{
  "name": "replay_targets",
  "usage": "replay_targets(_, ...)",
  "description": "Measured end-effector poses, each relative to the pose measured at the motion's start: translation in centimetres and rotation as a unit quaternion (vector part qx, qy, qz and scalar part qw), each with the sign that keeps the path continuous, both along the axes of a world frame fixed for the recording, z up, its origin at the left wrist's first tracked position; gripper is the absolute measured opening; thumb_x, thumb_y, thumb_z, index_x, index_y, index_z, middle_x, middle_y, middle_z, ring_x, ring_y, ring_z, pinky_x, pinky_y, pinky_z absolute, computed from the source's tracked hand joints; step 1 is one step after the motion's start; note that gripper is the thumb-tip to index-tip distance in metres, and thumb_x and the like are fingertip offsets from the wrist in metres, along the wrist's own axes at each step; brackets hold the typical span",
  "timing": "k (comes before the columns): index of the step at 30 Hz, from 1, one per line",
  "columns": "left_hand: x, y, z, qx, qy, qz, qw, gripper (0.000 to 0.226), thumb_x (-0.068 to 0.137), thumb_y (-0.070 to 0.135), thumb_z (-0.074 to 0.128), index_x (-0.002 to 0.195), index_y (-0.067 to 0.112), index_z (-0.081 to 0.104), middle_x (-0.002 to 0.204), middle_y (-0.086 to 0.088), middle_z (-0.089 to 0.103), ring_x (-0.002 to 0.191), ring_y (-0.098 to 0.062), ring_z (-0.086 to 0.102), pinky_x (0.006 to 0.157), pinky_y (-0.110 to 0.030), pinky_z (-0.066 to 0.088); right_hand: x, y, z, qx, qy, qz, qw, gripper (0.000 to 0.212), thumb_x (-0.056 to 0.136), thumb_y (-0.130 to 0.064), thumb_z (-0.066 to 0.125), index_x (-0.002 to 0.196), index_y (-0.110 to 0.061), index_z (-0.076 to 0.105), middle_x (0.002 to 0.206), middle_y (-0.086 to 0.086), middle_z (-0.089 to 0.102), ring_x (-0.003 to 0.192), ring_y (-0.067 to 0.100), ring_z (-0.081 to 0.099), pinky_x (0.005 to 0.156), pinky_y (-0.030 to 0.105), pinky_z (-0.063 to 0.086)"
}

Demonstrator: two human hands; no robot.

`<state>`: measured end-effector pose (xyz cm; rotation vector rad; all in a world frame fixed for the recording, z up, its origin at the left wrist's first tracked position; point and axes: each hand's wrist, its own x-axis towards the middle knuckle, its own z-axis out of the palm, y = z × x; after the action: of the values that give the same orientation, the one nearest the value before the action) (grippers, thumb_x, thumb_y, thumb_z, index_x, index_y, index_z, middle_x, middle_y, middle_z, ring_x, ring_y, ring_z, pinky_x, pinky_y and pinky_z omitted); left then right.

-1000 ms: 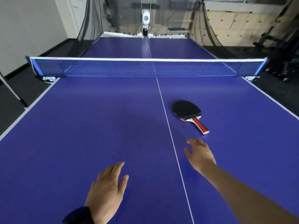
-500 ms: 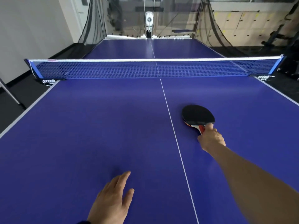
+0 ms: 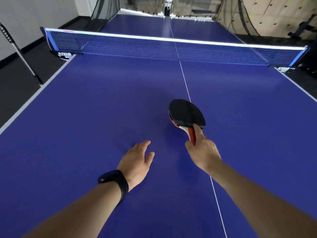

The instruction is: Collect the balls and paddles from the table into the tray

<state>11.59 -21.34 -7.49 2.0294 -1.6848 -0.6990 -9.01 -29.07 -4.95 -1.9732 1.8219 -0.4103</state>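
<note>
Nearest, the left hand [image 3: 137,163], a dark wristband [image 3: 115,182] behind it, hovers empty with fingers loosely spread above the blue table [image 3: 77,134]. Just right, the right hand [image 3: 203,152] grips the paddle [image 3: 186,115] by its red handle, black blade raised over the centre line. Farther off stands the net [image 3: 154,46].

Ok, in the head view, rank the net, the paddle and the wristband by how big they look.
1. Net, spanning the table width.
2. Paddle, held in the right hand.
3. Wristband, though it is nearer the camera, so true size is unsure.

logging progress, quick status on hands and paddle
Right hand shut on paddle handle, blade lifted off the table. Left hand open, empty. No tray or balls in view. Nothing in the way.
</note>
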Motion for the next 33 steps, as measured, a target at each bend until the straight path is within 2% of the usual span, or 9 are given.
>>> replay_targets(5, 3.0, 6.5, 4.0, -0.023, 0.157, 0.099, 0.982, 0.059, 0.094, 0.059, 0.032, 0.142, 0.024, 0.037, 0.128, 0.009, 0.055, 0.109, -0.013, 0.057, 0.087, -0.03, 0.043, 4.5, 12.1, 1.7, -0.002, -0.007, 0.076, 0.997, 0.066, 0.094, -0.032, 0.044, 0.151, -0.03, 0.011, 0.107, -0.001, 0.059, 0.083, 0.019, 0.06, 0.071, 0.035, 0.054)
replay_targets(7, 5.2, 8.7, 5.8, -0.004, 0.25, 0.134, 0.959, 0.062, 0.09, 0.065, 0.032, 0.137, 0.025, 0.041, 0.124, 0.007, 0.058, 0.103, -0.013, 0.064, 0.085, -0.036, 0.052, 6.9, 17.2, 2.0, -0.005, -0.023, 0.099, 0.995, 0.067, 0.095, -0.034, 0.044, 0.152, -0.031, 0.009, 0.119, -0.002, 0.058, 0.09, 0.018, 0.061, 0.073, 0.032, 0.054)
replay_targets(10, 9.3, 13.6, 8.1, 0.005, 0.337, 0.187, 0.923, 0.047, 0.091, 0.054, 0.047, 0.126, 0.023, 0.05, 0.118, 0.002, 0.063, 0.098, -0.016, 0.068, 0.079, -0.043, 0.06, 11.4, 25.6, 2.7, -0.009, -0.048, 0.142, 0.989, 0.069, 0.094, -0.034, 0.046, 0.153, -0.028, 0.009, 0.129, -0.003, 0.056, 0.1, 0.017, 0.061, 0.079, 0.03, 0.052)
replay_targets(13, 14.3, 20.5, 9.5, -0.01, 0.311, 0.225, 0.924, 0.039, 0.093, 0.042, 0.054, 0.127, 0.024, 0.05, 0.113, 0.003, 0.064, 0.098, -0.018, 0.066, 0.083, -0.04, 0.058, 16.2, 33.8, 2.9, -0.03, -0.074, 0.181, 0.98, 0.072, 0.091, -0.035, 0.044, 0.153, -0.025, 0.011, 0.126, -0.004, 0.057, 0.1, 0.015, 0.06, 0.077, 0.027, 0.049)
replay_targets(16, 19.9, 28.0, 9.7, -0.009, 0.266, 0.277, 0.923, 0.037, 0.092, 0.041, 0.054, 0.124, 0.023, 0.052, 0.11, 0.002, 0.064, 0.096, -0.018, 0.065, 0.082, -0.038, 0.056, 20.8, 41.1, 2.7, -0.063, -0.051, 0.23, 0.97, 0.074, 0.081, -0.037, 0.047, 0.151, -0.02, 0.026, 0.11, -0.005, 0.063, 0.09, 0.013, 0.063, 0.069, 0.024, 0.05)
replay_targets(21, 27.5, 38.0, 8.8, 0.017, 0.203, 0.335, 0.92, 0.023, 0.088, 0.036, 0.059, 0.106, 0.022, 0.061, 0.099, -0.004, 0.068, 0.087, -0.023, 0.066, 0.08, -0.043, 0.057, 26.5, 49.6, 2.5, -0.065, -0.057, 0.302, 0.949, 0.077, 0.075, -0.035, 0.053, 0.147, -0.014, 0.035, 0.101, -0.005, 0.065, 0.081, 0.011, 0.064, 0.065, 0.022, 0.052)
replay_targets(28, 32.0, 45.6, 5.8, 0.111, 0.069, 0.345, 0.929, 0.024, 0.086, 0.038, 0.057, 0.1, 0.019, 0.061, 0.096, -0.009, 0.067, 0.09, -0.03, 0.062, 0.08, -0.036, 0.051, 29.1, 54.3, 1.0, -0.061, 0.047, 0.364, 0.928, 0.079, 0.068, -0.04, 0.055, 0.143, -0.015, 0.043, 0.082, -0.006, 0.06, 0.059, 0.011, 0.056, 0.052, 0.025, 0.05)
replay_targets(31, 31.9, 46.0, 5.2, 0.092, -0.021, 0.325, 0.941, 0.027, 0.087, 0.041, 0.055, 0.099, 0.017, 0.063, 0.097, -0.011, 0.066, 0.09, -0.033, 0.06, 0.073, -0.034, 0.047, 29.2, 54.7, -0.2, -0.087, 0.072, 0.362, 0.925, 0.079, 0.068, -0.041, 0.057, 0.142, -0.015, 0.045, 0.08, -0.004, 0.058, 0.059, 0.013, 0.055, 0.051, 0.027, 0.05)
replay_targets(33, 31.1, 45.8, 5.0, 0.088, -0.087, 0.305, 0.944, 0.03, 0.089, 0.039, 0.053, 0.101, 0.014, 0.064, 0.106, -0.013, 0.058, 0.096, -0.036, 0.058, 0.077, -0.041, 0.05, 29.1, 54.8, -0.6, -0.091, 0.089, 0.36, 0.924, 0.078, 0.07, -0.042, 0.057, 0.142, -0.016, 0.045, 0.081, -0.004, 0.058, 0.062, 0.015, 0.055, 0.051, 0.029, 0.051)
